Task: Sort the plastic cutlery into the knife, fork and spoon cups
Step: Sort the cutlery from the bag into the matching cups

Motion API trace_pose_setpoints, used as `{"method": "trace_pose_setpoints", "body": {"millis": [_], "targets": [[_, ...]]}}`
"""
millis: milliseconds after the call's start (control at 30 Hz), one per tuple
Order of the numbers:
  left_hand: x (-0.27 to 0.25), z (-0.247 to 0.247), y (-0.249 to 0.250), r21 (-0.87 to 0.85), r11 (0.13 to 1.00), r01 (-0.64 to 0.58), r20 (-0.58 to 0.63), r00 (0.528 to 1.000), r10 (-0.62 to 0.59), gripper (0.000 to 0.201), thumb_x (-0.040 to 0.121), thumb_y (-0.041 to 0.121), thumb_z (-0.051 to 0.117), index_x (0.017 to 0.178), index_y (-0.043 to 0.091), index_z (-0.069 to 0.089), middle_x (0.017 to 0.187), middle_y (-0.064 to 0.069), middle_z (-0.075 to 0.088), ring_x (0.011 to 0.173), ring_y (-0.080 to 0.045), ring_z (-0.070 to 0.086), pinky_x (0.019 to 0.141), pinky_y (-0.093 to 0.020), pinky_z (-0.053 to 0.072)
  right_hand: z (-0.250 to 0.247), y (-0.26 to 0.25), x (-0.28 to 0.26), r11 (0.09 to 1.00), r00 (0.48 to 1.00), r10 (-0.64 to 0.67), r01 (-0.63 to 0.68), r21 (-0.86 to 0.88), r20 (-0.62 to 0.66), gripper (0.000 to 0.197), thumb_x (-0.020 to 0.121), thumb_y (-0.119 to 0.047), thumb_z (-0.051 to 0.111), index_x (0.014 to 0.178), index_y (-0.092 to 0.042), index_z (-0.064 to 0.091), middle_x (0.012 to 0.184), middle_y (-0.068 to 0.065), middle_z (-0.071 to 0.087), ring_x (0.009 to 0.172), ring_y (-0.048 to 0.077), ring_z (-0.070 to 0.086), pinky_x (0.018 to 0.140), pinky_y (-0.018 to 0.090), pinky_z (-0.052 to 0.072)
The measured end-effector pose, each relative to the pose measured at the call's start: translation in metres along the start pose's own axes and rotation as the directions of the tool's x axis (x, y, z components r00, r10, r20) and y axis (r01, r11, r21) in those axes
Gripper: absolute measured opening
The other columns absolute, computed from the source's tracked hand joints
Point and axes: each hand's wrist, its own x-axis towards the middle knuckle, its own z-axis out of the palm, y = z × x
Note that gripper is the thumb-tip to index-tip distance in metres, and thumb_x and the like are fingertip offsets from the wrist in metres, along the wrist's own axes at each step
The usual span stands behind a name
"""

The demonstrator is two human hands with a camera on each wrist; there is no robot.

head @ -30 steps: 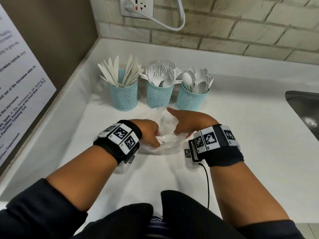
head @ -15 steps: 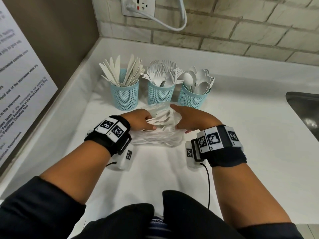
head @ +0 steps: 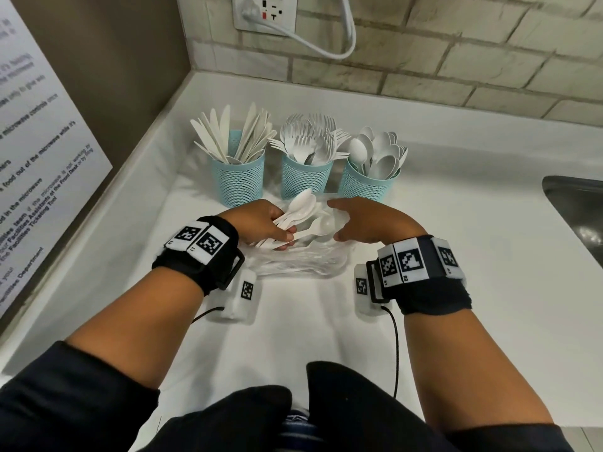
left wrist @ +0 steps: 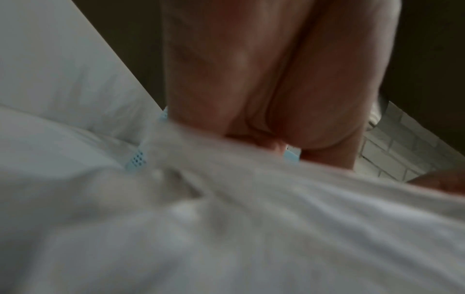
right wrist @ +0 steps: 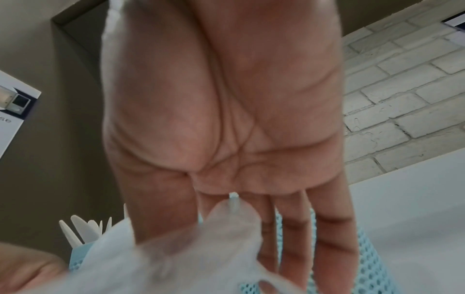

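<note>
Several white plastic spoons (head: 298, 212) sit bunched in the left hand (head: 261, 223), whose fingers and thumb curl round their handles, the bowls fanning out up and to the right above a clear plastic bag (head: 300, 262). The bag lies crumpled on the white counter (head: 456, 223) between the two hands, just in front of the cups. The right hand (head: 368, 220) reaches over the bag's right side with fingers extended; the right wrist view shows its palm flat and the fingers (right wrist: 327, 228) straight, the thin bag film against the thumb side, though whether the thumb pinches the film cannot be told. One more spoon (head: 318, 228) lies between the hands, bowl toward the right hand. Behind stand three teal mesh cups in a row: the knife cup (head: 237, 177) on the left, the fork cup (head: 306, 176) in the middle, the spoon cup (head: 367, 184) on the right, each packed with white cutlery standing upright. The left wrist view is blurred, showing only palm and white film.
</note>
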Motion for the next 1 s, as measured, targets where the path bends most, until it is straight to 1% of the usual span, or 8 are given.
{"method": "trace_pose_setpoints", "body": {"millis": [133,233,367,500,633,733,833,1000], "targets": [[-0.004,-0.007,0.002,-0.099,0.995,0.016,-0.011,1.0,-0.017,0.01,0.078,0.01,0.074,0.086,0.014,0.07,0.053,0.013,0.066,0.05,0.001,0.059,0.044,-0.006,0.038,-0.005,-0.001,-0.001,0.992,0.997,0.016,-0.007,0.128,-0.071,0.065,0.082,-0.041,0.067,0.139,-0.027,0.041,0.15,-0.001,0.032,0.141,0.022,0.025,0.113,0.037,0.027],[-0.007,-0.011,0.003,-0.12,0.993,0.02,0.01,1.0,-0.019,0.007,0.077,0.011,0.075,0.082,0.014,0.071,0.062,0.003,0.07,0.058,-0.008,0.063,0.061,-0.018,0.046,-0.006,-0.001,0.0,0.997,0.996,-0.023,0.029,0.066,-0.085,0.054,0.082,-0.025,0.069,0.133,-0.02,0.05,0.14,0.003,0.046,0.126,0.021,0.044,0.094,0.027,0.036],[-0.012,-0.013,0.003,-0.279,0.96,0.018,0.067,0.998,0.001,0.007,0.081,0.003,0.068,0.086,0.009,0.068,0.067,-0.003,0.072,0.061,-0.011,0.068,0.07,-0.025,0.056,-0.004,0.002,0.0,0.999,1.0,0.006,-0.007,-0.041,-0.022,0.062,0.082,-0.007,0.066,0.138,-0.022,0.045,0.142,0.001,0.043,0.124,0.021,0.047,0.079,0.022,0.036],[-0.014,-0.017,0.007,-0.454,0.89,-0.032,0.015,0.999,0.043,0.01,0.083,0.003,0.063,0.086,0.012,0.064,0.071,0.002,0.073,0.066,-0.008,0.071,0.069,-0.024,0.057,-0.011,0.0,-0.005,0.994,1.0,-0.006,0.005,0.113,0.009,0.076,0.074,-0.022,0.078,0.139,-0.03,0.04,0.146,-0.005,0.038,0.129,0.018,0.042,0.099,0.03,0.041],[-0.012,-0.018,0.018,-0.597,0.799,-0.068,-0.047,0.998,0.05,0.008,0.086,0.003,0.059,0.091,0.009,0.062,0.066,0.002,0.072,0.062,-0.008,0.07,0.06,-0.02,0.057,-0.024,-0.009,-0.007,0.902,0.986,-0.13,0.16,0.4,-0.102,0.059,0.074,-0.036,0.076,0.127,-0.02,0.055,0.131,-0.003,0.055,0.122,0.015,0.05,0.106,0.034,0.039],[-0.01,-0.014,0.024,-0.649,0.758,-0.064,-0.035,0.998,0.055,0.008,0.086,0.002,0.059,0.092,0.006,0.063,0.066,0.002,0.072,0.062,-0.009,0.07,0.058,-0.02,0.057,-0.025,-0.016,-0.001,0.78,0.971,-0.099,0.21,0.59,-0.216,0.047,0.084,-0.048,0.061,0.114,-0.012,0.061,0.116,0.007,0.065,0.104,0.019,0.063,0.087,0.028,0.047],[-0.009,-0.01,0.027,-0.666,0.744,-0.061,-0.006,0.997,0.076,0.009,0.086,0.002,0.058,0.093,0.006,0.063,0.069,0.0,0.072,0.064,-0.01,0.07,0.064,-0.023,0.057,-0.018,-0.023,0.003,0.664,0.954,-0.051,0.253,0.703,-0.295,0.016,0.09,-0.027,0.06,0.1,-0.015,0.06,0.088,0.002,0.067,0.066,0.006,0.061,0.059,0.018,0.046],[-0.009,-0.009,0.024,-0.723,0.691,-0.028,0.063,0.992,0.105,0.015,0.091,-0.001,0.05,0.093,0.007,0.062,0.076,-0.003,0.074,0.067,-0.015,0.071,0.068,-0.026,0.057,-0.01,-0.022,0.009,0.53,0.945,0.001,0.277,0.802,-0.327,0.009,0.087,-0.005,0.063,0.093,-0.01,0.059,0.069,0.002,0.058,0.047,0.001,0.053,0.05,0.014,0.047]]}}
